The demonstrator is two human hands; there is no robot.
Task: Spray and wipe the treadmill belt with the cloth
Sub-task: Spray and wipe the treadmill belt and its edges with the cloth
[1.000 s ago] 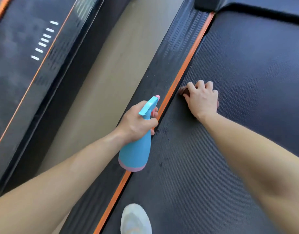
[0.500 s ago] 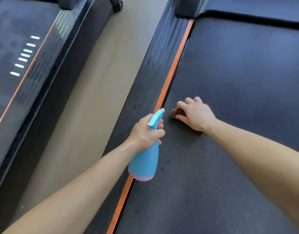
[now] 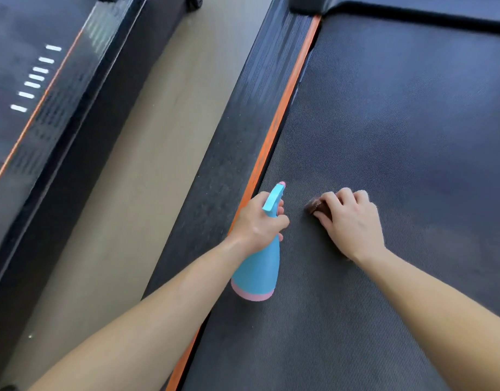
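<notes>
The dark textured treadmill belt (image 3: 398,131) fills the right of the view. My left hand (image 3: 257,221) grips the neck of a blue spray bottle (image 3: 258,269) with a pink base, held just above the belt's left edge, nozzle pointing away from me. My right hand (image 3: 350,221) presses a small brown cloth (image 3: 315,206) flat onto the belt beside the bottle. Only a corner of the cloth shows past my fingers.
An orange stripe (image 3: 282,108) and a black ribbed side rail (image 3: 237,131) border the belt on the left. A strip of beige floor (image 3: 147,165) separates it from a second treadmill (image 3: 25,88) at the far left. The motor cover (image 3: 305,4) lies at the belt's far end.
My right hand has slid the cloth toward me and to the right, away from the orange stripe. The left hand with the bottle has shifted right, closer to the cloth.
</notes>
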